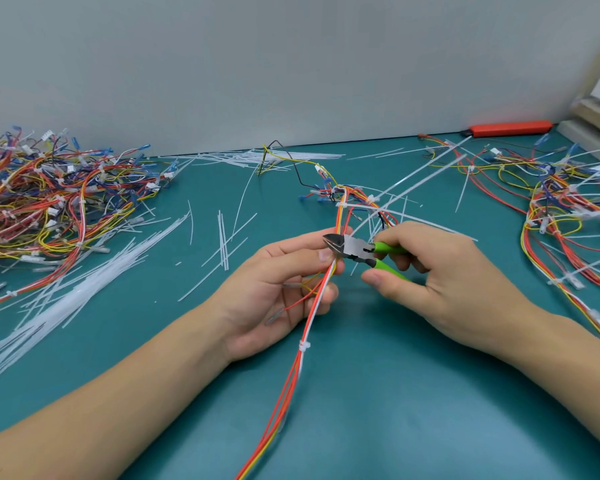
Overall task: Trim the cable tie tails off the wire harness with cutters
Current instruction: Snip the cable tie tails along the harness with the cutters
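Head view, wire harness [321,289] between left-hand fingers [302,268]

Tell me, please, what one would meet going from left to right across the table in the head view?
Harness pile → cut tie tails → left hand holding the harness → cutters → right hand → second harness pile.

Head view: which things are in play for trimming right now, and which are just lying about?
In play: harness, cutters, left hand, right hand.
Lying about: left pile, right pile, cut tails, red tool.
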`<state>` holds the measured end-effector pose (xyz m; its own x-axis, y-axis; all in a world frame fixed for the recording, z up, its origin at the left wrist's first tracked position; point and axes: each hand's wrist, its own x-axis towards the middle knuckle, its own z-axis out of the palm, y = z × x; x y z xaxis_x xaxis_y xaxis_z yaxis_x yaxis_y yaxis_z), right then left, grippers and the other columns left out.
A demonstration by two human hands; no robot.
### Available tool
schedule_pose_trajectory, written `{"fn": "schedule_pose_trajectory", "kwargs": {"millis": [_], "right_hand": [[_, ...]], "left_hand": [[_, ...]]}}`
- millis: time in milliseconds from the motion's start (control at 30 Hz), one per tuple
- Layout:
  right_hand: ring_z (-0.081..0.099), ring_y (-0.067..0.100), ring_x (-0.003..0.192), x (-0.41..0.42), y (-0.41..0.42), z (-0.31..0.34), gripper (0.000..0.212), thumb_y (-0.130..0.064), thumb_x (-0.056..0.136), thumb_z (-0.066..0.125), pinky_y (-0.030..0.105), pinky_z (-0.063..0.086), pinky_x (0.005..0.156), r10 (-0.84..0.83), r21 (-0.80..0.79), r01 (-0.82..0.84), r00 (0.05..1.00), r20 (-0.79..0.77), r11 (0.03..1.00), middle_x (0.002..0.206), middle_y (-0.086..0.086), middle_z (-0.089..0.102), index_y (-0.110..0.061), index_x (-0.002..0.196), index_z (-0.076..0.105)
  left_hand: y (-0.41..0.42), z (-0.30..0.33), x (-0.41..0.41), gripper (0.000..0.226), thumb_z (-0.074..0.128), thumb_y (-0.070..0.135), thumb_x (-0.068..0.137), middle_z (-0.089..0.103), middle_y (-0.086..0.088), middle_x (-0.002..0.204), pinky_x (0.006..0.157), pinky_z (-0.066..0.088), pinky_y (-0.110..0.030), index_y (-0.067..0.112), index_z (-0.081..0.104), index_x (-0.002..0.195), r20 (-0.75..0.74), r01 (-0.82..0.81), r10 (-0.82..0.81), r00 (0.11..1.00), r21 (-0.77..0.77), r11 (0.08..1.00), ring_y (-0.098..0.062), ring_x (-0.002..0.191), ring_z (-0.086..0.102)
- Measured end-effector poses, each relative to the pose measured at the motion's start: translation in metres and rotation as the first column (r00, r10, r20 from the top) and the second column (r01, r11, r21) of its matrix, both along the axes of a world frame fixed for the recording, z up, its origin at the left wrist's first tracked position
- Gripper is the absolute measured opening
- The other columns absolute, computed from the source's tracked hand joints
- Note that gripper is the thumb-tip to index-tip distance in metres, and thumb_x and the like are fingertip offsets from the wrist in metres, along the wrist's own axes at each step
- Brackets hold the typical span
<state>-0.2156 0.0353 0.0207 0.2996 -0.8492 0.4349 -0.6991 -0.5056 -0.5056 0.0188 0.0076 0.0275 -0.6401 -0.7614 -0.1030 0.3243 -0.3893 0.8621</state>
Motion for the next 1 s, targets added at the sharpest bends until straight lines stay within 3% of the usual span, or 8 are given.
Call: {"fn": "schedule_pose_trajectory", "kwargs": {"millis": [133, 333, 533, 733, 1000], "right_hand": [[0.058, 0.015, 0.090, 0.0012, 0.0012, -0.0011, 0.036, -0.059, 0.092, 0.059, 0.033, 0.049, 0.078, 0.008, 0.030, -0.010, 0.998, 0.057, 0.999, 0.093, -0.013, 0.061, -0.028, 0.110, 0.064], [0.059, 0.010, 0.101, 0.0006, 0.0034, 0.0008, 0.047, -0.059, 0.090, 0.059, 0.033, 0.049, 0.091, -0.011, 0.007, 0.010, 0.998, 0.063, 1.000, 0.106, -0.017, 0.064, -0.025, 0.122, 0.066], [0.060, 0.015, 0.086, 0.0019, 0.0031, 0.0023, 0.040, -0.057, 0.091, 0.061, 0.041, 0.051, 0.078, 0.001, 0.003, -0.001, 0.997, 0.081, 1.000, 0.090, -0.011, 0.062, -0.022, 0.109, 0.068], [0.051, 0.001, 0.075, 0.0003, 0.0016, 0.0067, 0.036, -0.059, 0.091, 0.060, 0.015, 0.036, 0.067, -0.005, -0.022, 0.006, 1.000, 0.025, 1.000, 0.078, -0.012, 0.053, -0.024, 0.101, 0.068], [0.052, 0.004, 0.076, -0.0002, 0.0018, 0.0057, 0.035, -0.059, 0.092, 0.059, 0.016, 0.036, 0.067, -0.006, -0.022, 0.006, 1.000, 0.001, 1.000, 0.079, -0.012, 0.053, -0.026, 0.101, 0.066]], "left_hand": [[-0.0009, -0.0001, -0.0004, 0.030, 0.063, 0.010, 0.090, 0.062, -0.004, 0.083, 0.052, 0.044, -0.021, 0.011, 0.070, 0.119, 0.007, -0.006, 0.006, 1.000, 0.005, 1.000, -0.013, 0.052, 0.055], [-0.0017, -0.0015, -0.0011, 0.030, 0.062, 0.009, 0.091, 0.061, -0.004, 0.084, 0.053, 0.043, -0.022, 0.010, 0.070, 0.120, 0.022, -0.007, 0.008, 1.000, -0.014, 1.000, -0.013, 0.054, 0.051], [-0.0015, -0.0013, -0.0005, 0.037, 0.068, 0.013, 0.085, 0.060, -0.003, 0.084, 0.053, 0.043, -0.022, 0.010, 0.069, 0.123, 0.021, 0.000, 0.000, 1.000, -0.008, 1.000, -0.014, 0.053, 0.052], [-0.0011, -0.0008, -0.0010, 0.038, 0.069, 0.011, 0.083, 0.062, -0.004, 0.082, 0.051, 0.044, -0.022, 0.009, 0.069, 0.122, 0.011, -0.013, 0.013, 1.000, 0.013, 1.000, -0.014, 0.051, 0.054], [0.0008, 0.0027, -0.0004, 0.044, 0.065, 0.010, 0.086, 0.061, -0.004, 0.082, 0.052, 0.046, -0.023, 0.004, 0.063, 0.129, 0.033, -0.017, 0.016, 0.999, 0.039, 0.999, -0.014, 0.051, 0.056]]}}
